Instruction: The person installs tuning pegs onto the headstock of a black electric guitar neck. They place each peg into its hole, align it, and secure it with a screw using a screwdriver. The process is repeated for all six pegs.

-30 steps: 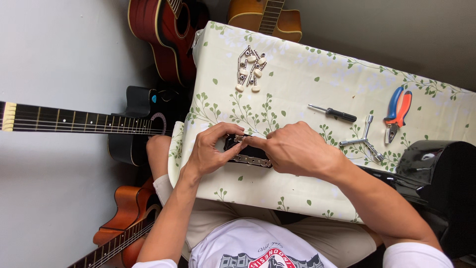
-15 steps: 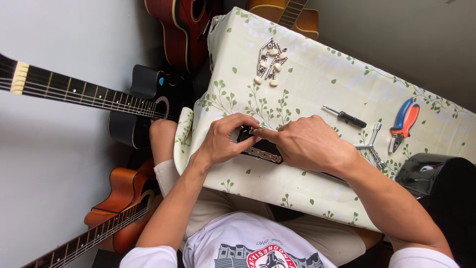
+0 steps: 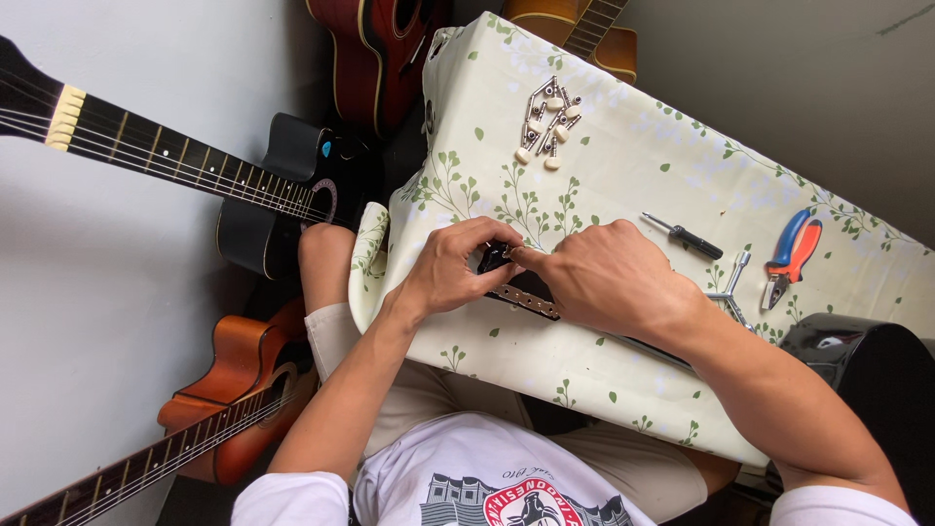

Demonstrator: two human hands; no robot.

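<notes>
A black guitar headstock (image 3: pixel 526 287) is gripped by both hands near the front-left part of a table (image 3: pixel 623 156) that is covered with a pale cloth printed with green leaves. The left hand (image 3: pixel 453 268) is curled around the headstock's end, its fingers closed on the black wood and its thumb pressed at the near side. The right hand (image 3: pixel 609 278) is laid over the headstock just beside the left, its fingertips pinched at the top edge where the two hands meet; what lies under those fingertips is hidden. A strip of small metal fittings is seen along the headstock's near edge, between the hands. The neck runs on under the right forearm toward a black guitar body (image 3: pixel 867 365) at the table's right end.

Toward the far-left corner of the table a cluster of tuning pegs (image 3: pixel 547 122) with cream buttons is laid, well apart from the hands. A small screwdriver (image 3: pixel 687 236) with a black handle is found beyond the right hand, nearer the far edge. A metal cross wrench (image 3: pixel 730 287) lies just to the right of the right wrist, and pliers (image 3: pixel 791 255) with orange and blue handles are set beside it, closer to the far-right edge.

Other guitars are leaned around the table: a black one (image 3: pixel 282 190) at its left, an orange one (image 3: pixel 229 390) lower left, and two more beyond the far edge.
</notes>
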